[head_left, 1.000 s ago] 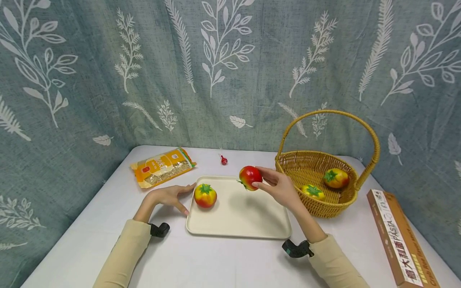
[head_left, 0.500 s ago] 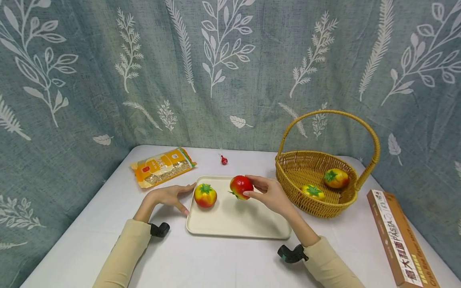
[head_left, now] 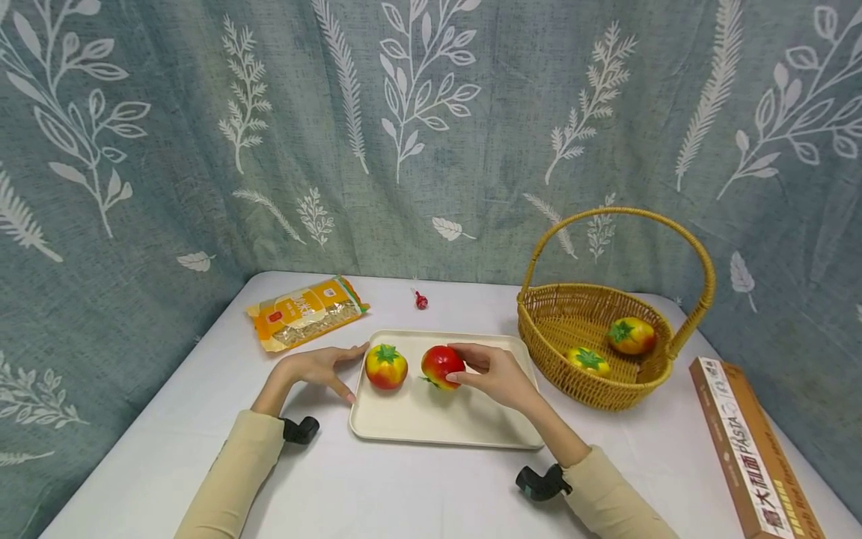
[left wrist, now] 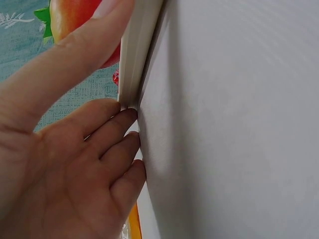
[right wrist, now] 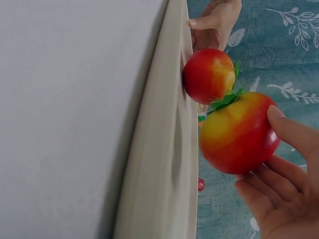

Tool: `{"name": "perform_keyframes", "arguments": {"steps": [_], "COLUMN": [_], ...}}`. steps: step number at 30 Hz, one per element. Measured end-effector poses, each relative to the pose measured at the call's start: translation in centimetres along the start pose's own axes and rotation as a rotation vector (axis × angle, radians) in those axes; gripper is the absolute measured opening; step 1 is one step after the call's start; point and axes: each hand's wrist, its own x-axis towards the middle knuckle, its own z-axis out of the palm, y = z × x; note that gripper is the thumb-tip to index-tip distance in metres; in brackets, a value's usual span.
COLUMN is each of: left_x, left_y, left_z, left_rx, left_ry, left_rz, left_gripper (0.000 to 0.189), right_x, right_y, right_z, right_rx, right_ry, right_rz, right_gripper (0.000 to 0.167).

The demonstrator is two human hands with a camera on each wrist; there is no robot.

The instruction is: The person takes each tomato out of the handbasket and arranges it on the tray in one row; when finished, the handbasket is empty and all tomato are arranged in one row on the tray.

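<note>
My right hand [head_left: 497, 376] pinches a red-and-yellow tomato-like fruit [head_left: 442, 364] between thumb and fingers, over the middle of the cream tray [head_left: 431, 427]. In the right wrist view the held fruit [right wrist: 241, 137] looks slightly off the tray, its green leaf top pointing toward a second fruit. That second fruit [head_left: 387, 368] sits at the tray's left end, leaves up. My left hand [head_left: 315, 374] touches the tray's left edge, thumb near the front and fingers near the back corner. The left wrist view shows its fingers [left wrist: 117, 134] lightly bent against the tray and tabletop.
A wicker basket [head_left: 572, 385] with a tall handle holds two similar fruits, right of the tray. Behind the tray lie a yellow grain packet [head_left: 306, 313] and a red wrapped lollipop [head_left: 420, 301]. A pasta box [head_left: 754, 449] lies at the right edge.
My right hand has carried the fruit left and down, closer to the tray and the other fruit. The left hand stays at the tray's edge.
</note>
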Motion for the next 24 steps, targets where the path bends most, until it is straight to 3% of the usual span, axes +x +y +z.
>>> {"name": "perform_keyframes", "arguments": {"steps": [10,24], "left_x": [0.0,0.1], "left_y": [0.1,-0.2], "left_z": [0.1,0.2], "left_rx": [0.005,0.002], "left_ry": [0.004,0.008], "left_rz": [0.004,0.0], "left_gripper": [0.105,0.105], "right_x": [0.4,0.5], "right_y": [-0.2,0.1], "right_z": [1.0,2.1], "right_rx": [-0.007,-0.019], "right_ry": [-0.054,-0.071], "right_rz": [-0.041,-0.002], "right_gripper": [0.048,0.048]}}
